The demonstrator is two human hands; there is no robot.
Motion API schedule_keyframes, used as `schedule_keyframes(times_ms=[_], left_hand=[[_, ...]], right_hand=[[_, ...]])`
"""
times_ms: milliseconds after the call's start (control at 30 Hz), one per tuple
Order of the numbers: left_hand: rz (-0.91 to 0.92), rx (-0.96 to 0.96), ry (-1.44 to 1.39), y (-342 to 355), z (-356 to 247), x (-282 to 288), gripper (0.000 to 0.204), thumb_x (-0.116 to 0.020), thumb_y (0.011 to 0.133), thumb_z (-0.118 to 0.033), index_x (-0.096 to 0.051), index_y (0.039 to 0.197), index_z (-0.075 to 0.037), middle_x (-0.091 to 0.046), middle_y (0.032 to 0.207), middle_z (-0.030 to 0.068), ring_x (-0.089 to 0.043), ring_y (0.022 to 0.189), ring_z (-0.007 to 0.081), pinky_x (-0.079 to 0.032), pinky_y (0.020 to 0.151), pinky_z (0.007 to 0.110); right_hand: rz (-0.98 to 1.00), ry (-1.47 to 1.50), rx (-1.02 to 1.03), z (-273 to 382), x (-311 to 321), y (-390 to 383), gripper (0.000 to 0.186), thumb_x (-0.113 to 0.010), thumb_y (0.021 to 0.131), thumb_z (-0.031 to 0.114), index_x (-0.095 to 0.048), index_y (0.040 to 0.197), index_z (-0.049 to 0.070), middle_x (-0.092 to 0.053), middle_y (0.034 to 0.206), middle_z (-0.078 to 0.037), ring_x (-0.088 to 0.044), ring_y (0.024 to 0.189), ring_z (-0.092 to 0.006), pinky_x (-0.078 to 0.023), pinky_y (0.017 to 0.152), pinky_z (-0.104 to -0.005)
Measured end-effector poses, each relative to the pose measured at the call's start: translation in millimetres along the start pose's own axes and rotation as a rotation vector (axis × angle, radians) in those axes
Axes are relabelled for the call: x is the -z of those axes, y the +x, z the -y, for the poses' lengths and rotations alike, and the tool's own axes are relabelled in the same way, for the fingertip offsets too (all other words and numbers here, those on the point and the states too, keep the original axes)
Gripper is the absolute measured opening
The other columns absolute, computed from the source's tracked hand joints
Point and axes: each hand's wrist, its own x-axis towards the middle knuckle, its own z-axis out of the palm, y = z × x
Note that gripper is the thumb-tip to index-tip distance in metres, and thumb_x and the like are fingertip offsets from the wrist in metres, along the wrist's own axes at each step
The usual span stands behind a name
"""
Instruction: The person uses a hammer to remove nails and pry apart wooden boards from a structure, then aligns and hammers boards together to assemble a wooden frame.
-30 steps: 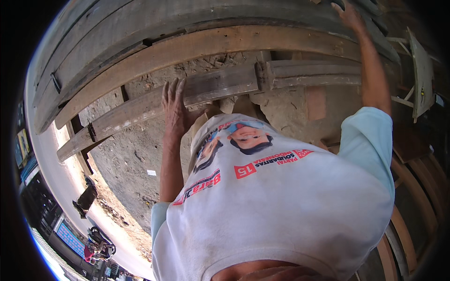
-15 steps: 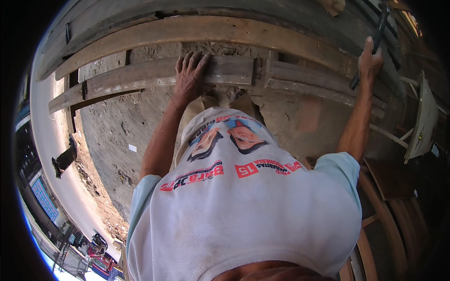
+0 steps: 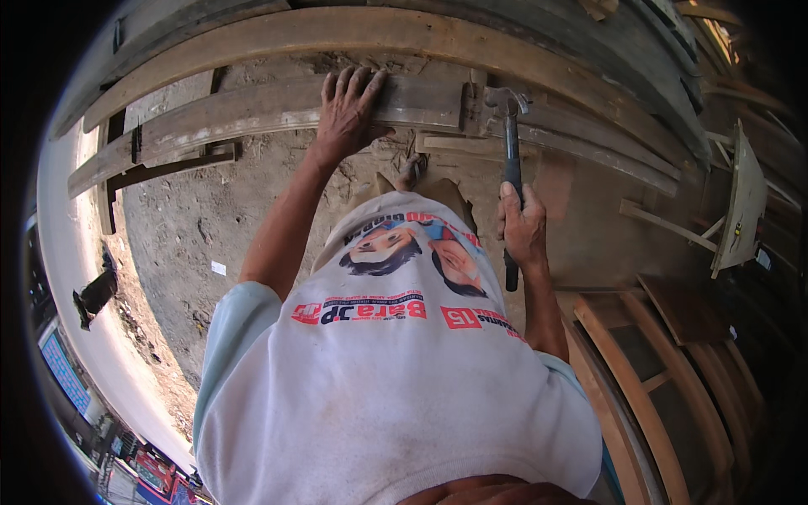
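Plank point(image 3: 421, 101), weathered: left hand point(image 3: 347, 109) laid near right end, fingers slightly apart. Hammer point(image 3: 512, 143): clamped in right hand's point(image 3: 523, 225) fingers. Dirt floor point(image 3: 185, 244); wooden frame point(image 3: 621, 376), right; road point(image 3: 63, 244) past left edge.

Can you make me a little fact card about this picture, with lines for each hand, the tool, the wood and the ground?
Left hand: resting on a grey-brown plank, fingers slightly spread
Right hand: gripping a hammer by its dark handle
Hammer head: points away from the person; can't tell if it touches wood
Other wood: a long, lighter beam beyond the plank; a wooden frame at lower right
Ground: dirt, with a small white scrap
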Motion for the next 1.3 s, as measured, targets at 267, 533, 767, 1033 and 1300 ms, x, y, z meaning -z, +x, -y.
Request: schedule_keyframes(times_ms=[267,533,767,1033,1300], left_hand=[[-0.075,-0.012,0.023,-15,10,-13,0.113,-0.091,0.066,-0.053,-0.035,0.159,-0.019,-0.042,0.153,0.0156,-0.034,0.147,0.0377,-0.020,0.122,0.059],[-0.153,-0.031,0.038,-10,11,-27,0.106,-0.090,0.068,-0.053,-0.041,0.155,-0.019,-0.046,0.149,0.0143,-0.037,0.145,0.0367,-0.023,0.123,0.055],[-0.121,-0.031,0.059,-15,8,-19,0.107,-0.091,0.066,-0.052,-0.041,0.154,-0.019,-0.048,0.146,0.0140,-0.038,0.143,0.0349,-0.023,0.122,0.054],[-0.097,-0.017,0.074,-13,3,-15,0.112,-0.093,0.065,-0.049,-0.036,0.158,-0.019,-0.044,0.153,0.0127,-0.035,0.147,0.0348,-0.022,0.124,0.053],[-0.098,-0.001,0.092,-7,1,-22,0.113,-0.093,0.066,-0.048,-0.035,0.159,-0.020,-0.041,0.156,0.0129,-0.034,0.148,0.0362,-0.024,0.124,0.054]], right_hand=[[-0.408,0.312,1.108,112,6,-3,0.061,-0.045,0.105,0.063,-0.049,0.097,0.002,-0.052,0.072,-0.008,-0.051,0.054,-0.0161,-0.047,0.050,-0.0289],[0.026,-0.206,-0.046,-57,-33,-6,0.048,-0.052,0.106,0.052,-0.053,0.094,0.005,-0.047,0.065,0.001,-0.047,0.051,-0.0088,-0.042,0.046,-0.0267],[-0.251,0.254,0.415,73,-17,-67,0.048,-0.046,0.109,0.049,-0.052,0.097,0.003,-0.048,0.065,-0.002,-0.048,0.049,-0.0097,-0.042,0.044,-0.0270],[-0.281,0.370,1.296,122,42,0,0.061,-0.044,0.105,0.063,-0.049,0.107,0.003,-0.052,0.073,-0.007,-0.051,0.054,-0.0173,-0.048,0.049,-0.0315],[0.069,0.083,0.010,21,7,-3,0.044,-0.050,0.109,0.046,-0.053,0.096,0.004,-0.048,0.066,-0.002,-0.050,0.052,-0.0088,-0.043,0.047,-0.0264]])
